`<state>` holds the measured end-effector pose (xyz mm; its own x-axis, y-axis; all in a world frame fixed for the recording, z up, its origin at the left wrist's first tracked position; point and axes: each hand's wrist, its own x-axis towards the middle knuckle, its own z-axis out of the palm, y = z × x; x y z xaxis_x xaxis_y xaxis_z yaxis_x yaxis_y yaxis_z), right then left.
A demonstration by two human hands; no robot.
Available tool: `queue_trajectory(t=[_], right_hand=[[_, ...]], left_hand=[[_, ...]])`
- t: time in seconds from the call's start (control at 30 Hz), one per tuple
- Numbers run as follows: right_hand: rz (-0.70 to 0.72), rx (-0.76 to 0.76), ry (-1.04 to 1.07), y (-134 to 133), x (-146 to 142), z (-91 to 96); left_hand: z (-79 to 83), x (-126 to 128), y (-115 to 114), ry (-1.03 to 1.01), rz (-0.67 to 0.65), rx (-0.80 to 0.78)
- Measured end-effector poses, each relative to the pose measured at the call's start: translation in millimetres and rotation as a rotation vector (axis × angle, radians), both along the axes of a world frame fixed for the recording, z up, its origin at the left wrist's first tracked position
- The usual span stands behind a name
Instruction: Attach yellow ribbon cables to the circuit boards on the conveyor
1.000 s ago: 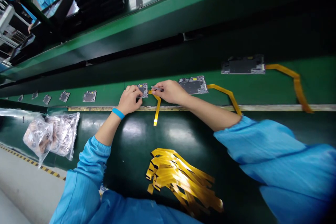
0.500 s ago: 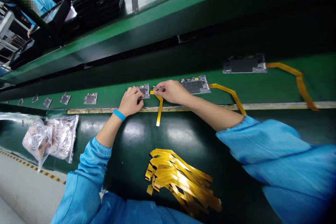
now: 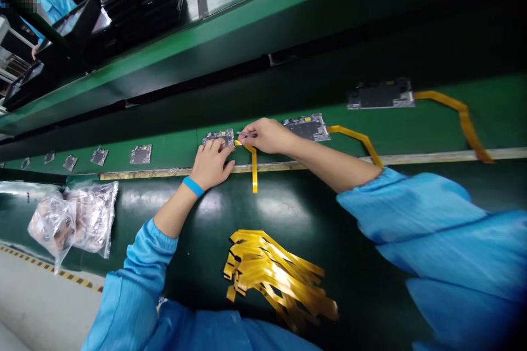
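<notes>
Yellow flex strip [image 3: 254,167] coming off the right edge of a small circuit board [image 3: 220,137], draped over the near lip of the green belt [image 3: 173,148] and down onto the dark counter [image 3: 296,208]. Left hand [image 3: 212,163] laid open on the board's near edge, fingers spread, pinning it down rather than gripping. Right hand [image 3: 267,135] just to the right, curled tight round a thin grey tool [image 3: 246,134], tip pointing left at the strip's top end. Further right on the belt, a second board [image 3: 307,127] and a third board [image 3: 381,93], each with its own strip. Off to the left, a row of bare boards [image 3: 140,153]. Near side of the counter: messy pile of loose strips [image 3: 275,277], plus plastic bags [image 3: 74,216] way left.
</notes>
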<state>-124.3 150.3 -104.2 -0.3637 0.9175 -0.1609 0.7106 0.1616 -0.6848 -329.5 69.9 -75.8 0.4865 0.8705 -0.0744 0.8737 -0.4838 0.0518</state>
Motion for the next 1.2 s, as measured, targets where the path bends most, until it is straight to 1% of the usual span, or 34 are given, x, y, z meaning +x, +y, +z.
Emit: queue_trajectory(t=[0.2, 0.4, 0.6, 0.83, 0.93, 1.2], right_hand=[[-0.015, -0.030, 0.008, -1.8, 4.1, 0.5], [-0.040, -0.066, 0.058, -2.7, 10.7, -3.5], [-0.063, -0.120, 0.105, -3.0, 16.0, -3.7], [-0.120, -0.194, 0.194, -3.1, 23.6, -12.6], [-0.137, -0.215, 0.184, -2.5, 26.6, -15.6], [-0.129, -0.180, 0.151, -0.5, 32.7, -21.3]], left_hand=[[0.2, 18.1, -8.7, 0.105, 0.005, 0.025], [-2.0, 28.7, -12.0, 0.133, 0.015, 0.033], [-2.4, 41.0, -14.5, 0.173, 0.024, 0.056], [-6.5, 45.0, -16.5, 0.176, 0.006, 0.068], [-7.7, 45.6, -16.3, 0.158, 0.000, 0.059], [-8.3, 54.1, -14.1, 0.160, 0.004, 0.038]])
